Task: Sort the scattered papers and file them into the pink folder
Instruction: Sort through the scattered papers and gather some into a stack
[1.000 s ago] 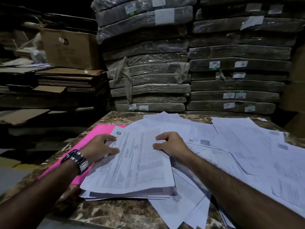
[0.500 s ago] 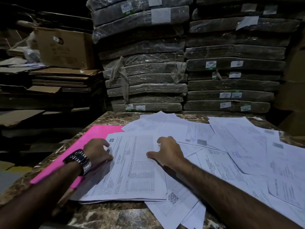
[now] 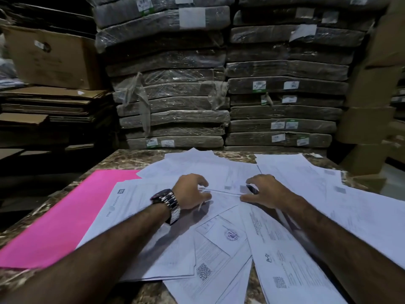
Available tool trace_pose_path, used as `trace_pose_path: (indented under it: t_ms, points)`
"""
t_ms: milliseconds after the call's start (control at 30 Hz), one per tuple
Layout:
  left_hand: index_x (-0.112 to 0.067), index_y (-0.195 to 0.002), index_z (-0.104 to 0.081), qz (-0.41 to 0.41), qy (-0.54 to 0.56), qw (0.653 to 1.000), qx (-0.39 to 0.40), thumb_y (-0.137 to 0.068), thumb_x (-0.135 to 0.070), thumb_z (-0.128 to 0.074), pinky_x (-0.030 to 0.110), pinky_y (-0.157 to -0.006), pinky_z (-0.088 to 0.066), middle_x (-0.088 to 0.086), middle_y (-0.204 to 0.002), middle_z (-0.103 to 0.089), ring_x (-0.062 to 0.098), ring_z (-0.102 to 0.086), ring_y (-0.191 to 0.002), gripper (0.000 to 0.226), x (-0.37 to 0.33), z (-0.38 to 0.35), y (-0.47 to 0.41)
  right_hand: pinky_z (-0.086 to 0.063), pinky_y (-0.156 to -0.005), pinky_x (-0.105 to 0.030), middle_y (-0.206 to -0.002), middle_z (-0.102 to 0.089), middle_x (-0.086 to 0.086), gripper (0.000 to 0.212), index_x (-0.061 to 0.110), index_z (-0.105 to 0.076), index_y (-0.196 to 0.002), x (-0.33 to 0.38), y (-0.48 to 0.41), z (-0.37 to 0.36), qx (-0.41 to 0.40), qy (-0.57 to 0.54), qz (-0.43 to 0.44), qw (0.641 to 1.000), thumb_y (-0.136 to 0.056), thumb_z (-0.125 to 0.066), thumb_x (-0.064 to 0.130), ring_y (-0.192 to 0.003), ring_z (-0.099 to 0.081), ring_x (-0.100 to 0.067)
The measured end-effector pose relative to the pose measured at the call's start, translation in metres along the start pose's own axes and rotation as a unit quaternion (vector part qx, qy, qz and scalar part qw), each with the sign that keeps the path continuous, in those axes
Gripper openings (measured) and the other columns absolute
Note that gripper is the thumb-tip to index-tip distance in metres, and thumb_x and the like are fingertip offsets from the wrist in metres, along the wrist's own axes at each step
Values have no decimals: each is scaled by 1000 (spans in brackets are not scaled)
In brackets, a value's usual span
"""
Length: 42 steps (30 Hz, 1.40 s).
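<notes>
Along the surface's (image 3: pixel 135 157) left edge the pink folder (image 3: pixel 65 218) is laid, partly overlapped by scattered papers (image 3: pixel 219 249). One sheet (image 3: pixel 221 194) is pinched between fingers of both the left hand (image 3: pixel 190 191) and right hand (image 3: pixel 267 191) (mid-pile); it should be lifted cleanly, neighbours undisturbed.

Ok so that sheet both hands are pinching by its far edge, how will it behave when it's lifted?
The sheet will probably flop and sag, being one thin page held only at its far edge between the left hand and right hand. It looks light. It overlaps the scattered papers, so it may drag neighbours along.
</notes>
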State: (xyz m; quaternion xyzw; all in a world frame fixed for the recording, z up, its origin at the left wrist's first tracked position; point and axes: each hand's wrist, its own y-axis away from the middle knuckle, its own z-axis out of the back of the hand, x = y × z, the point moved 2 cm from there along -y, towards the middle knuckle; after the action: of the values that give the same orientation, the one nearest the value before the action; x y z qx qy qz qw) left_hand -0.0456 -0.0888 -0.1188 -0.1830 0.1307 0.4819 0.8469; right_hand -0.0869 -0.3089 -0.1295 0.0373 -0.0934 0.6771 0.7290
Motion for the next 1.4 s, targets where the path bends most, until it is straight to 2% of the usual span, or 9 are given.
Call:
trace_pose_path:
  t_ms: [100, 267, 533, 667, 767, 1000, 1167, 1300, 1400]
  points:
    - [-14, -125, -60, 7, 0, 1000, 24, -82, -38, -69, 24, -93, -41, 2, -131, -60, 20, -54, -120, 50, -8, -17, -16, -45, -74, -32, -107, -69, -10, 43, 12, -61, -111, -3, 0, -1, 40, 23, 22, 999, -89, -58, 49, -87, -59, -23]
    - [-15, -128, -54, 41, 3, 999, -8, -78, -41, -72, 33, -97, -43, 5, -131, -57, 23, -52, -119, 59, 1, -32, -26, -41, -68, -31, -104, -65, -15, 40, 11, -54, -115, 3, -6, 0, 58, 131, 52, 988, -94, -46, 44, -79, -51, -24]
    - [-16, -125, -55, 100, -2, 993, -69, -73, -41, -77, 36, -92, -47, 9, -125, -53, 27, -51, -113, 62, 14, -34, -36, -49, -85, -37, -121, -62, -14, 39, 12, -42, -136, 13, -10, 0, 34, 220, 82, 971, -98, -47, 22, -107, -60, -29]
    - [-15, -107, -56, 128, 46, 985, -104, -73, -36, -79, 27, -72, -43, 5, -106, -56, 22, -54, -96, 46, 16, -32, -36, -50, -88, -37, -125, -59, -14, 54, 13, -35, -141, 12, -15, 2, 33, 204, 73, 976, -92, -58, 16, -110, -58, -29]
    - [-14, -87, -51, 151, 104, 973, -137, -78, -27, -75, 26, -57, -38, 1, -85, -56, 22, -56, -83, 29, 17, -29, -34, -52, -84, -35, -122, -60, -11, 50, 15, -41, -136, 7, -21, 7, -5, 159, 35, 987, -90, -60, 18, -107, -60, -27]
    - [-16, -76, -51, 145, 130, 970, -147, -82, -25, -69, 25, -54, -36, -2, -75, -58, 20, -56, -75, 21, 16, -25, -30, -46, -68, -32, -110, -65, -12, 31, 8, -57, -117, 4, -32, 24, -94, 61, -45, 993, -87, -60, 17, -97, -62, -29]
    - [-12, -87, -57, 104, 173, 971, -125, -86, -34, -66, 25, -58, -41, 2, -84, -67, 19, -63, -77, 24, 9, -25, -31, -42, -66, -33, -105, -67, -17, 26, 5, -57, -113, 28, -30, 38, -160, 26, -24, 986, -90, -54, 13, -94, -64, -34]
    - [-14, -110, -44, 77, 286, 947, -126, -91, -47, -54, 17, -55, -48, -1, -89, -66, 6, -64, -70, 39, -4, -18, -26, -51, -76, -36, -108, -66, -13, 32, 6, -54, -119, 59, -22, 31, -137, 59, 4, 989, -88, -58, 9, -98, -64, -31]
    - [-15, -118, -42, 115, 464, 874, -84, -89, -54, -51, 36, -78, -60, 9, -103, -69, 18, -70, -88, 49, -4, -21, -29, -52, -83, -37, -113, -65, -10, 31, 6, -54, -121, 84, -14, 21, -121, 80, 40, 989, -90, -56, 7, -104, -63, -29]
